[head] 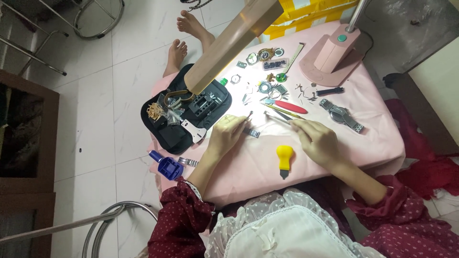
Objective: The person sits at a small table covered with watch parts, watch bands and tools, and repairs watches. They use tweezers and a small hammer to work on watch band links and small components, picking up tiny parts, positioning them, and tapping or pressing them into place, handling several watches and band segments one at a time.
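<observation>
I note a yellow-handled tool [284, 157] lying on the pink table [373, 143] between the hands, a steel wristwatch [341, 114] and red-handled tool [289, 106] beyond, and the pink lamp's arm [229, 45] crossing over the black tool tray [184, 117]. My left hand [228, 134] is closed around a metal watch band [251, 133] near the table's centre, while my right hand [318, 141], fingers pinched, grips thin tweezers [277, 116] aimed toward it. The tweezer tips and the small parts behind are too fine to make out.

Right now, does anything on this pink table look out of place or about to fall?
Yes: the blue plastic watch tool sits at the near-left edge of the pink tablecloth, seemingly partly overhanging it. Small metal parts lie scattered loose near the pink lamp base.
</observation>
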